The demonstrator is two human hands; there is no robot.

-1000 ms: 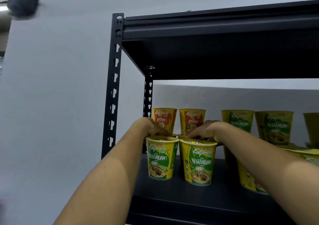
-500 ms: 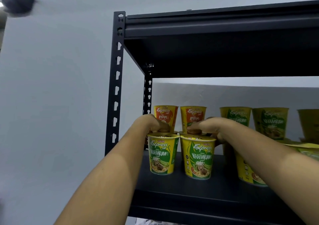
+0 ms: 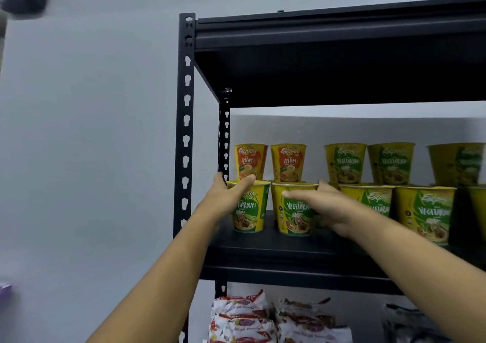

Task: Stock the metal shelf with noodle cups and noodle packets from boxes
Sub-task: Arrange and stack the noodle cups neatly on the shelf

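Reaching up toward a black metal shelf (image 3: 289, 248), a person extends both bare forearms at two front-row noodle cups. The left hand (image 3: 228, 198) is spread open, thumb toward the corner post and fingers (image 3: 246, 179) lying along the rim of the leftmost Vegetarian cup (image 3: 251, 211); whether it actually grips the cup cannot be told. The right hand (image 3: 326, 205) is also open, fingers stretched flat across the face of the neighbouring Vegetarian cup (image 3: 292, 219), clasping nothing. Behind the fingertips stand two orange Ayam cups (image 3: 271, 161), stacked on a lower layer; further Vegetarian cups (image 3: 394, 179) fill the shelf beyond the right hand. Below the wrists, on the next level, lie red-and-white noodle packets (image 3: 273, 319). A pale grey wall (image 3: 92, 132) runs behind the rack.
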